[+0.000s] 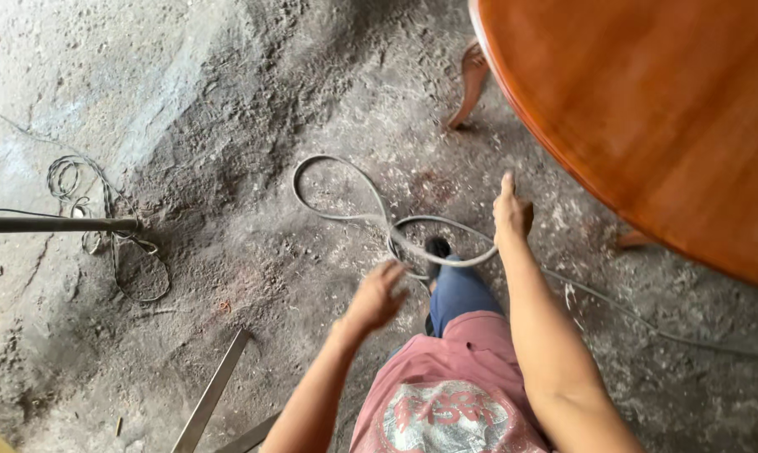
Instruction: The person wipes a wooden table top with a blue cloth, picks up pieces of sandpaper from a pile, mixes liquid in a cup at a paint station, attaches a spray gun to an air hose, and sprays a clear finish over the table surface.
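A dusty concrete floor [228, 101] strewn with sawdust is seen, with a round polished wooden bench [664, 117] at the far right and a grey looped hose [345, 214] lying slack on the floor in the middle, not yet picked up. Both hands are held above it with nothing in either grip: the right hand [511, 216] is stretched forward near the hose's nearer loop, fingers loosely curled, while the left hand [377, 295], blurred, hangs open just short of it.
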`<state>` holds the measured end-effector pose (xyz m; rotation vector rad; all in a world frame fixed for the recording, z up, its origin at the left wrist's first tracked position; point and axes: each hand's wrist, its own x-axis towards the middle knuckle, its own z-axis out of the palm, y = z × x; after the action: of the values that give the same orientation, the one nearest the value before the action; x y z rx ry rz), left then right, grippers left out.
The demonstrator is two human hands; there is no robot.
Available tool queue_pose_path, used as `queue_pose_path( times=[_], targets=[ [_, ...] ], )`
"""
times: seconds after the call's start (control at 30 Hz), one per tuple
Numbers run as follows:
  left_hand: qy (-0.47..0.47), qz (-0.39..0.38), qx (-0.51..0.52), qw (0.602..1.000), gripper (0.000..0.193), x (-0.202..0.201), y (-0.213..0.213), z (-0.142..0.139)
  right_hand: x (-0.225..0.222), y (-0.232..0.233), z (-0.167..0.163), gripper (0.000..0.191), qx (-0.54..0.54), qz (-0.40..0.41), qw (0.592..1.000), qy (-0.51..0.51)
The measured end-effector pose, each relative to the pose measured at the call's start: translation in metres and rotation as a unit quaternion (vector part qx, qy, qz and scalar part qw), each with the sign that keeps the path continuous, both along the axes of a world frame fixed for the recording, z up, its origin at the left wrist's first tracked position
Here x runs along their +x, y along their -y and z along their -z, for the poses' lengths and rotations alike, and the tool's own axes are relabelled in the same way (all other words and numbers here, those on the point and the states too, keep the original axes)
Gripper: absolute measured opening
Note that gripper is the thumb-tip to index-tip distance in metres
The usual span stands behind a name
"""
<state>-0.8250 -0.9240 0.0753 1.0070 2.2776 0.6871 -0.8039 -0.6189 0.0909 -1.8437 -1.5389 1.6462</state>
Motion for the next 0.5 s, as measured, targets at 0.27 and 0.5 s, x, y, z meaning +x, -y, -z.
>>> queue_pose_path(
  times=[0.27, 0.5],
  targets=[
    [0.143, -0.084, -0.106, 0.980, 0.047, -0.146, 0.014, 0.054, -0.209, -0.021, 0.081, 0.054, -0.245, 0.119, 0.961, -0.044],
    [0.102, -0.284, -0.100, 0.948, 0.040, -0.312, 0.028, 0.084, -0.393, -0.068, 0.083, 0.045, -0.260, 0.362, 0.834, -0.325]
  ],
)
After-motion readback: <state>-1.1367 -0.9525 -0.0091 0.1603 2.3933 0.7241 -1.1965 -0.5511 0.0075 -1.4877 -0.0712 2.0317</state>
